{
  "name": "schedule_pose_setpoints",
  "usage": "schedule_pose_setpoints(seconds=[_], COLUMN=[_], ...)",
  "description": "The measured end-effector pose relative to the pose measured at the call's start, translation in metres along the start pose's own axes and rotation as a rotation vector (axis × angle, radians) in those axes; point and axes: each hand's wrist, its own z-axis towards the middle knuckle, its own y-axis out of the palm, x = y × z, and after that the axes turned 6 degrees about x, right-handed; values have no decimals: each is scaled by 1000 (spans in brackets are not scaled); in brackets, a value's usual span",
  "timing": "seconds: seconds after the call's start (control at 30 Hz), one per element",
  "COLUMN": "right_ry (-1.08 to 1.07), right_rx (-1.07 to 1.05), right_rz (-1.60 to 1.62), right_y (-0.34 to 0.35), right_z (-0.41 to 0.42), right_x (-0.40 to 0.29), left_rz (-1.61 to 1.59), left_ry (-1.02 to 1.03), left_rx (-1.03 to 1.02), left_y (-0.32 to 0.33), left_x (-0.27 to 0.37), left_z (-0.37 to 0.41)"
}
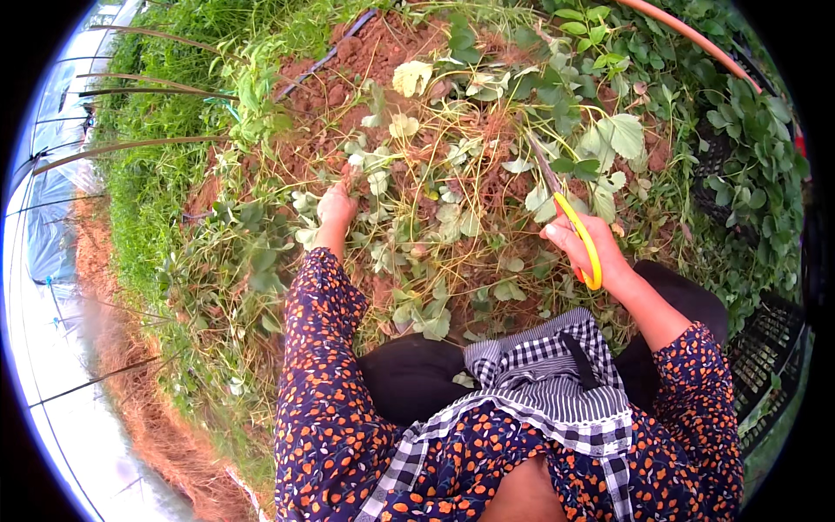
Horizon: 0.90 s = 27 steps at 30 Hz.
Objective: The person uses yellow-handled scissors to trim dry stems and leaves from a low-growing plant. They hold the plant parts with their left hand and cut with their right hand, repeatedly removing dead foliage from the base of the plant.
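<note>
My right hand (590, 251) grips a pair of scissors (546, 166) by yellow and red handles. Their metal blades point up and away from me, into leafy stems at the root mass of a strawberry-like plant (620, 136). My left hand (338, 203) reaches down to the left among pale leaves and thin stems; its fingers are bunched, and whether they pinch a stem is hidden. Between both hands lies a tangle of yellowish runners and wilted leaves (450, 209) over reddish soil (339, 85).
Black plastic crates (766, 365) stand along the right, with leafy plants (750, 150) heaped above them. An orange hose (695, 36) curves across the upper right. Thin hoops (137, 147) and plastic film (52, 222) line the left side. A dark drip tape (326, 57) crosses the soil.
</note>
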Motion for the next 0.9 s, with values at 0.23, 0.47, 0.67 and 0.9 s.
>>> schedule_pose_setpoints(seconds=[0.23,0.47,0.67,0.9], right_ry=[-324,-912,-1337,-711], right_rx=[-30,195,304,170], right_rz=[-206,-142,-231,-827], right_y=[0,-3,-9,-21], right_z=[-4,-32,-45,-21], right_x=[4,-37,-52,7], left_rz=[-387,-1328,-1468,-1562], left_ry=[-148,-269,-248,-121], left_rx=[-86,-446,-521,-514], left_y=[-60,-163,-174,-185], left_x=[-15,52,143,168], left_z=[-25,-97,-146,-171])
